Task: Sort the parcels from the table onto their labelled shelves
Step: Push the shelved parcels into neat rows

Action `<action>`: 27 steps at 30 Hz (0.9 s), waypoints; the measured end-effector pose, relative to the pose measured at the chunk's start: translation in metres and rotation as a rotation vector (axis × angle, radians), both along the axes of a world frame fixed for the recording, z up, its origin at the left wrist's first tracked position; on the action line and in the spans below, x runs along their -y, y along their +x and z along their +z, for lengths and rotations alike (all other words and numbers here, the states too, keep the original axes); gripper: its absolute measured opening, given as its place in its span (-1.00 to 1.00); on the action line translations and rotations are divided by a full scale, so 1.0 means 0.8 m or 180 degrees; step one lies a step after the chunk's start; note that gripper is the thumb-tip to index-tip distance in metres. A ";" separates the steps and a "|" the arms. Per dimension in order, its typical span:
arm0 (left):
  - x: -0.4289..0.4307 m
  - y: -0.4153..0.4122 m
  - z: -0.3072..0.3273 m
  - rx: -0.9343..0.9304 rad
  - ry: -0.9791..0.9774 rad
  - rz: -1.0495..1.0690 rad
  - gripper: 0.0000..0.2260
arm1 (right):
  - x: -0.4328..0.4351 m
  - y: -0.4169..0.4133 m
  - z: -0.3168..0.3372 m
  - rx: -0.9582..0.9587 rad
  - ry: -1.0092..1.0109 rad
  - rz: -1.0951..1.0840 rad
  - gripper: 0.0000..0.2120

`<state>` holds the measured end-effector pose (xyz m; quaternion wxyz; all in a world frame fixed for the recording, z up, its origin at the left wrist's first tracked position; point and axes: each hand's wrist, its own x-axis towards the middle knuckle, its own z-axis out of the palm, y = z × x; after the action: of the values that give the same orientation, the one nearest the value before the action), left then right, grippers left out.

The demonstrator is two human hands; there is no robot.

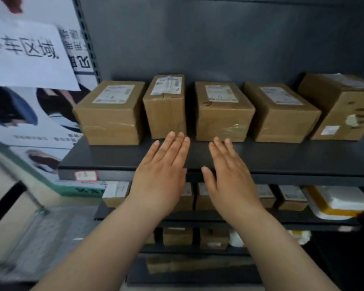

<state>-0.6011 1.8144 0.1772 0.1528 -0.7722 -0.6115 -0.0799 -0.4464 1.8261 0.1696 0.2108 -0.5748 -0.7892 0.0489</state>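
Flat and empty, the left hand and right hand hovered over a smooth dark shelf carrying five taped cardboard parcels.

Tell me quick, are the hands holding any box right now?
Left hand: open and flat, holding nothing, over the dark grey metal shelf.
Right hand: open and flat, holding nothing.

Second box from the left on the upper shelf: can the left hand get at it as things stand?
Probably yes: the open, empty left hand hovers right before the second box from the left, nothing between them.
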 end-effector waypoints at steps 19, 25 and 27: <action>0.069 -0.225 -0.211 -0.0154 -0.1273 -0.0079 -0.40 | 0.081 -0.168 -0.192 0.0272 -0.1264 0.0305 -0.45; 0.007 -0.245 -0.247 -0.0147 -0.1418 0.0377 -0.35 | 0.016 -0.190 -0.231 0.0687 -0.1183 0.0368 -0.42; -0.005 -0.247 -0.257 -0.0221 -0.1520 0.0462 -0.37 | 0.004 -0.196 -0.242 0.0825 -0.1112 0.0397 -0.40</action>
<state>-0.7988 1.8181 -0.0286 -0.0077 -0.7428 -0.6612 0.1047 -0.6033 1.8229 -0.0238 0.0014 -0.5541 -0.8232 0.1235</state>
